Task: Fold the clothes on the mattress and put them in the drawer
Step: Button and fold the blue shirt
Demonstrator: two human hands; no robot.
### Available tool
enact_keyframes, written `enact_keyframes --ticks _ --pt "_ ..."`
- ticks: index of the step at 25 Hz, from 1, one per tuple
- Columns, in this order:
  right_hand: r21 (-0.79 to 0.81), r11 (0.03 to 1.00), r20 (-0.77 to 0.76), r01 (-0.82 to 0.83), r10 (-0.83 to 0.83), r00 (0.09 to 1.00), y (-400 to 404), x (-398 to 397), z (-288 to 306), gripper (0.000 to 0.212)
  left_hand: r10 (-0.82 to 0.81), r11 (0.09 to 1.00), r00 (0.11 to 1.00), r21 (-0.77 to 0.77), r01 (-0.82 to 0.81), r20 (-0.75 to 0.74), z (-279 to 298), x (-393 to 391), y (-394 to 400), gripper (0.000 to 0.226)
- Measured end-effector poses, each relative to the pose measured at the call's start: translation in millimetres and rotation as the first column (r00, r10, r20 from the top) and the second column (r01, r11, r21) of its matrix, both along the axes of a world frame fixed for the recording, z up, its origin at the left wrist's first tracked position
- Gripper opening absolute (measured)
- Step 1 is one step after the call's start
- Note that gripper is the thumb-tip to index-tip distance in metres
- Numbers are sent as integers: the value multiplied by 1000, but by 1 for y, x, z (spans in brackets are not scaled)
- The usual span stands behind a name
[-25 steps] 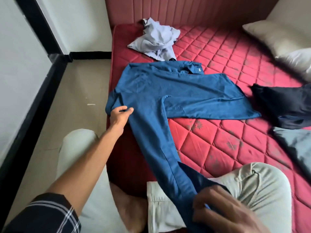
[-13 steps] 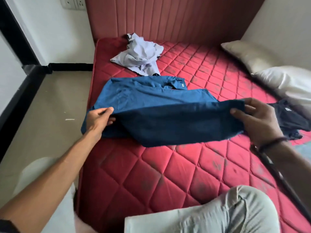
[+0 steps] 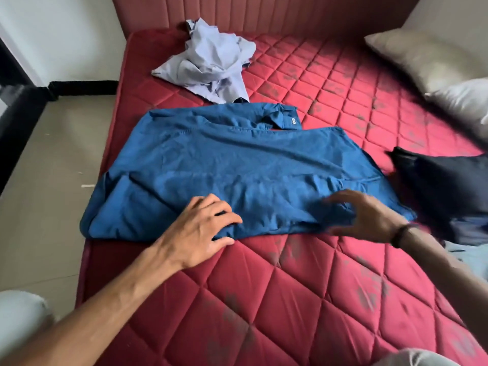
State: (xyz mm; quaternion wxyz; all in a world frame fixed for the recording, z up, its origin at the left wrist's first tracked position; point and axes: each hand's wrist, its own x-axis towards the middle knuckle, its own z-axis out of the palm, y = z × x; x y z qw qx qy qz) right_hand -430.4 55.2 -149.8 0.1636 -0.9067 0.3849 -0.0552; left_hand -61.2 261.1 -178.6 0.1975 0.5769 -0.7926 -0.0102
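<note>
At the near edge of the red quilted mattress, a pale trouser knee shows at the bottom right and another pale patch of cloth, too little of it in frame to identify, at the bottom left. Both bare forearms reach forward over the near part of the mattress.

The left hand lies on the near hem of the blue shirt, fingers spread and slightly bent, fingertips on the cloth and thumb down at the hem's edge; it presses on the fabric, and whether it also pinches the edge cannot be told. The right hand, with a dark band at the wrist, is blurred; its fingers are spread apart and loosely curved over the right part of the same hem, holding nothing that can be seen, and whether they touch the cloth is unclear.

The blue shirt lies flat across the middle of the mattress, nearer the left edge, its left side reaching that edge. Its collar points toward the far edge.

Just right of the shirt, at the right edge of the view, lies a dark navy garment, with a bit of pale blue cloth nearer than it.

Beyond the shirt's collar, near the far left corner, a crumpled pale lilac garment touches or nearly touches the shirt's far edge. Two pillows, one beige and one white, rest along the far right side. The padded headboard stands behind the far edge.
</note>
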Motion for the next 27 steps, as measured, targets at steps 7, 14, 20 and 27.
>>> enact_keyframes --ticks 7,14,20,27 --pt "-266 962 -171 -70 24 985 -8 -26 5 33 33 999 983 3 -33 -180 7 21 10 9" --pt "-430 900 -132 62 -131 983 11 -32 10 17 102 969 993 -223 -111 -54 12 18 13 2" --pt "-494 866 -102 77 -146 984 49 -36 -43 13 37 990 999 -134 -38 -11 -11 5 26 12" --pt "-436 895 -372 93 -273 887 42 -42 -42 79 113 982 983 135 -132 144 -3 34 33 60"
